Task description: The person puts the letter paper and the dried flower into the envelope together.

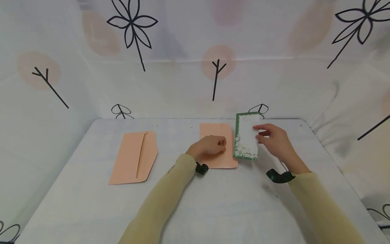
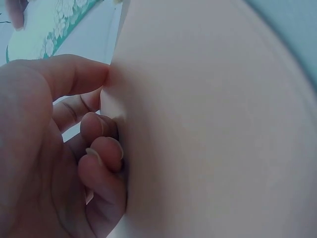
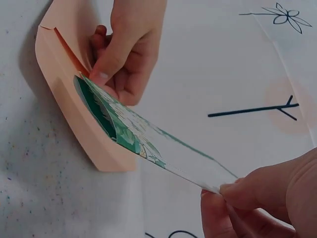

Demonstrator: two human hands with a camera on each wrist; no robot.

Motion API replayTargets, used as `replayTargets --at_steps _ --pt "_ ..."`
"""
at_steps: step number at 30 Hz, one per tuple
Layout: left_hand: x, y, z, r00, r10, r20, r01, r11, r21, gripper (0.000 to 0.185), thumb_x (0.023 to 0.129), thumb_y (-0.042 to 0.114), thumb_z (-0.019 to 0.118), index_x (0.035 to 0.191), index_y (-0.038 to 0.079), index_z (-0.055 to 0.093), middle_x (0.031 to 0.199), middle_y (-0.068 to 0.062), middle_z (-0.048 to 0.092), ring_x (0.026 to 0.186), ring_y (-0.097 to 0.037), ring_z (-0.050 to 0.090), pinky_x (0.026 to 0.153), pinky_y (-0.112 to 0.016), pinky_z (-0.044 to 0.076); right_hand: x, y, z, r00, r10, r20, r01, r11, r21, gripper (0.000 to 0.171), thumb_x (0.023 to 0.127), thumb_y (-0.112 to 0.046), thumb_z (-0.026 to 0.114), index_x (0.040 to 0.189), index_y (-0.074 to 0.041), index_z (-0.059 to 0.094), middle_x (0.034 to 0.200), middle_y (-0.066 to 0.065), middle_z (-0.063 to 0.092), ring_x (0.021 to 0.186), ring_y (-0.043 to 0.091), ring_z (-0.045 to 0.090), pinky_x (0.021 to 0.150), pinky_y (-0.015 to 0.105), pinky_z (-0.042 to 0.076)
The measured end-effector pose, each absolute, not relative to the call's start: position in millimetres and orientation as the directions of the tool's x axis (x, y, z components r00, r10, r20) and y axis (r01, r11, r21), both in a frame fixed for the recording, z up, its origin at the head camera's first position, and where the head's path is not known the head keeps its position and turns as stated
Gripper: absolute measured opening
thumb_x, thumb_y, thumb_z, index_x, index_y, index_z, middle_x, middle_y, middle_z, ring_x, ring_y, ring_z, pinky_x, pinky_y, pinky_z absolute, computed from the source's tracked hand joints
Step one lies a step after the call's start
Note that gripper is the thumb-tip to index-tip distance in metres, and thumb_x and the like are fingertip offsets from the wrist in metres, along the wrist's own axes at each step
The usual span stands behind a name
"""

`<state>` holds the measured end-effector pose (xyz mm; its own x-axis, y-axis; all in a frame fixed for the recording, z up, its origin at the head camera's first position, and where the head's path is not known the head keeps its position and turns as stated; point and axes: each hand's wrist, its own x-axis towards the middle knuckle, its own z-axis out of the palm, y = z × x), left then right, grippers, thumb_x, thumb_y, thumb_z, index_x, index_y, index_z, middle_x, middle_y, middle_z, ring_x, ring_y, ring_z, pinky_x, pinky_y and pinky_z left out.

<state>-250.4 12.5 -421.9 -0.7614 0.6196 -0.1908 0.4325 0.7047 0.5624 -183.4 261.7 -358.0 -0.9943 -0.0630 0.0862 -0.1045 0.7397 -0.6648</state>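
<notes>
My right hand [image 1: 275,140] pinches the right edge of a white card [image 1: 248,135] with a green floral border. In the right wrist view the card [image 3: 143,134] slants, its patterned end at the opening of a peach envelope [image 3: 74,109]. That envelope [image 1: 217,162] lies partly under my left hand [image 1: 210,145]. Close up in the left wrist view, the curled fingers of my left hand [image 2: 64,134] grip the edge of the envelope [image 2: 213,129]. The card overlaps the envelope's right side in the head view.
A second peach envelope [image 1: 129,157] lies to the left on the white table [image 1: 213,210], its pointed flap facing right. Behind the table hangs a white cloth [image 1: 176,88] with drawn flowers and twigs. Dark wrist mounts [image 1: 278,177] sit at both cuffs.
</notes>
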Motion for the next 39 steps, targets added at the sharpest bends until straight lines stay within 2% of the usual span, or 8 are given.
replayTargets --at_steps 12,17,22,30,36,39 --pt "-251 11 -426 -0.758 0.626 -0.181 0.434 0.692 0.576 0.006 0.099 0.027 0.052 0.095 0.023 0.055 0.078 0.004 0.049 0.073 -0.013 0.048 0.067 -0.026 0.034 -198 242 -369 -0.997 -0.082 0.016 -0.073 0.764 -0.641 0.039 0.098 -0.011 0.058 0.135 -0.001 0.056 0.126 0.025 0.06 0.095 0.031 0.068 0.073 0.039 0.05" --pt "-250 11 -427 -0.76 0.626 -0.173 0.427 0.682 0.593 0.012 0.1 0.03 0.05 0.092 0.023 0.056 0.079 0.005 0.05 0.073 -0.011 0.048 0.068 -0.026 0.035 -200 237 -371 -0.996 -0.089 -0.001 -0.067 0.76 -0.647 0.038 0.098 -0.011 0.057 0.135 -0.001 0.057 0.12 0.025 0.063 0.093 0.031 0.068 0.071 0.038 0.049" --pt "-251 11 -428 -0.762 0.628 -0.157 0.442 0.682 0.582 0.011 0.099 0.028 0.049 0.092 0.023 0.055 0.075 0.005 0.046 0.073 -0.011 0.048 0.067 -0.026 0.035 -201 233 -374 -0.995 -0.094 -0.028 -0.054 0.763 -0.644 0.039 0.098 -0.012 0.059 0.136 -0.002 0.056 0.123 0.025 0.061 0.091 0.03 0.068 0.068 0.036 0.05" --pt "-252 12 -427 -0.757 0.629 -0.174 0.452 0.697 0.557 0.008 0.1 0.028 0.051 0.095 0.024 0.055 0.076 0.004 0.045 0.073 -0.012 0.048 0.067 -0.026 0.034 -200 227 -381 -0.994 -0.091 -0.061 -0.036 0.799 -0.6 0.044 0.096 -0.014 0.064 0.137 -0.002 0.055 0.136 0.024 0.051 0.114 0.038 0.058 0.082 0.047 0.054" --pt "-253 12 -425 -0.761 0.625 -0.173 0.435 0.689 0.58 0.016 0.102 0.033 0.047 0.092 0.022 0.053 0.075 0.003 0.043 0.071 -0.012 0.045 0.067 -0.027 0.032 -198 227 -385 -0.996 -0.075 -0.039 -0.039 0.816 -0.576 0.043 0.095 -0.01 0.063 0.136 0.001 0.055 0.138 0.025 0.05 0.114 0.039 0.058 0.088 0.051 0.051" --pt "-253 11 -424 -0.76 0.626 -0.176 0.426 0.684 0.592 0.018 0.102 0.036 0.049 0.092 0.022 0.054 0.075 0.004 0.047 0.071 -0.012 0.046 0.066 -0.027 0.033 -198 227 -386 -0.997 -0.073 -0.037 -0.039 0.818 -0.574 0.044 0.095 -0.009 0.063 0.136 0.001 0.054 0.138 0.025 0.049 0.114 0.039 0.058 0.089 0.051 0.051"
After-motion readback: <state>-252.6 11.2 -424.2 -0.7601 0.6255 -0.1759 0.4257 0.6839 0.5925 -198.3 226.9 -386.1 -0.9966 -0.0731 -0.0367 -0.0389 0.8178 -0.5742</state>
